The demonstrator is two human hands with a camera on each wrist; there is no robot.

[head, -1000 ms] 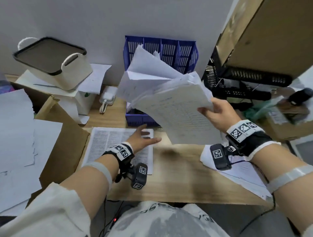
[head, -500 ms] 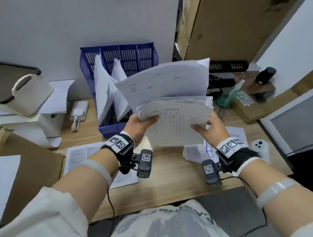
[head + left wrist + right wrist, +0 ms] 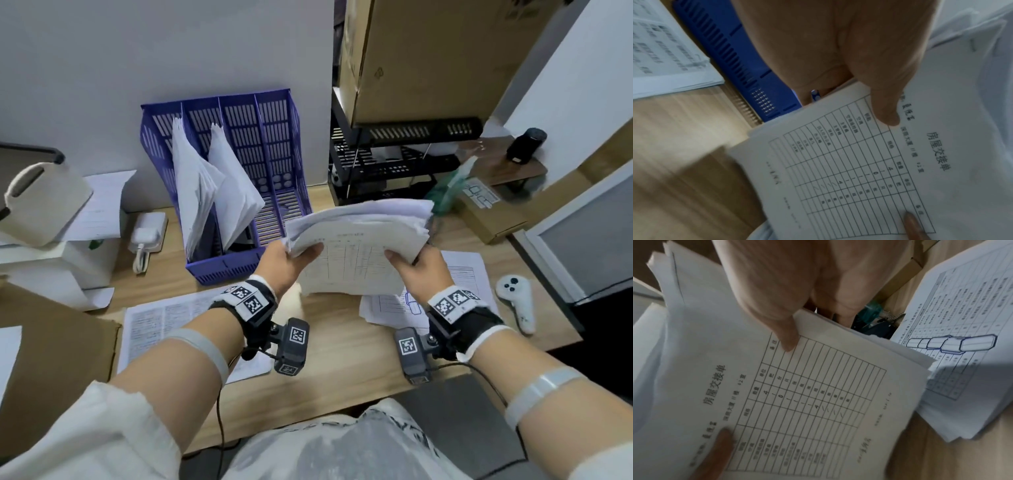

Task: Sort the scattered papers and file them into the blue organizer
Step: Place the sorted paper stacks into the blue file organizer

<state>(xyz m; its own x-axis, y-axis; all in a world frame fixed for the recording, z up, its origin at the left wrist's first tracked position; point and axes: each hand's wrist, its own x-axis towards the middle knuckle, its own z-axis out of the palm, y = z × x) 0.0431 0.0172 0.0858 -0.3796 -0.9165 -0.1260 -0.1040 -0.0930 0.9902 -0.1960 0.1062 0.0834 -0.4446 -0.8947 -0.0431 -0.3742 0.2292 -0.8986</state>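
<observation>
Held above the light wooden bench (image 3: pixel 342 370) is a thick stack of white printed papers (image 3: pixel 359 240), gripped at its near corners by both hands. The left hand (image 3: pixel 284 265) is seen pinching the stack's left corner, thumb on top and fingers curled beneath; in the left wrist view the thumb is pressed onto the top sheet, a form with a ruled table and a printed heading. The right hand (image 3: pixel 416 270) is clamped on the right corner in the same way, its thumb laid on the table's edge in the right wrist view and its fingers (image 3: pixel 842 311) tucked under the pile. The stack is tilted, its far edge raised and fanned.

Just beyond and left of the stack, a blue slatted plastic organizer with four upright compartments (image 3: pixel 270 144) is stood against the wall. White sheets (image 3: pixel 219 188) are leaned in its two left compartments; nothing can be made out in the two right ones. More printed sheets (image 3: pixel 161 318) are lain flat on the bench beneath the left forearm, and another loose pile (image 3: pixel 962 353) is spread beneath the right hand.
</observation>
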